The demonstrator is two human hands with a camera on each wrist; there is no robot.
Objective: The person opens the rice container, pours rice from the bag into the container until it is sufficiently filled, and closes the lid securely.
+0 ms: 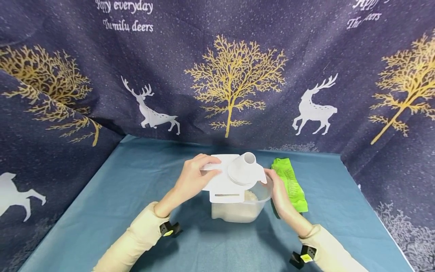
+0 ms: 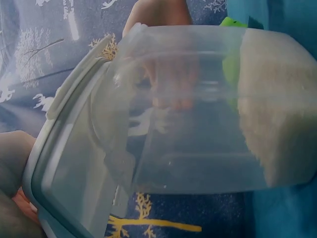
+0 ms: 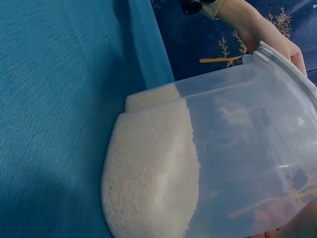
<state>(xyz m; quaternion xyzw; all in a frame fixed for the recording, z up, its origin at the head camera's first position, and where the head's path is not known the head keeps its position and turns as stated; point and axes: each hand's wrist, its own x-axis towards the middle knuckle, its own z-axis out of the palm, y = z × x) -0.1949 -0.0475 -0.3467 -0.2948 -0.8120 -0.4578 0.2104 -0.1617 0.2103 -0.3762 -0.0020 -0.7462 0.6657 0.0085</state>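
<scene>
A clear plastic storage container (image 1: 258, 206) stands upright on the table, its lower part filled with white rice (image 3: 148, 168). My left hand (image 1: 195, 175) grips the left edge of a white lid (image 1: 217, 183) with a round spout cap (image 1: 242, 170). This lid sits tilted over the container's mouth, and rice shows through a gap on the right. At the right side, my right hand (image 1: 280, 194) holds the container by its rim and wall. Through the clear wall, its fingers (image 2: 171, 84) show in the left wrist view.
A bright green bag (image 1: 290, 185) lies just behind and right of my right hand. Blue cloth (image 1: 136, 189) covers the table. A dark curtain (image 1: 204, 105) with trees and deer hangs behind and at the sides.
</scene>
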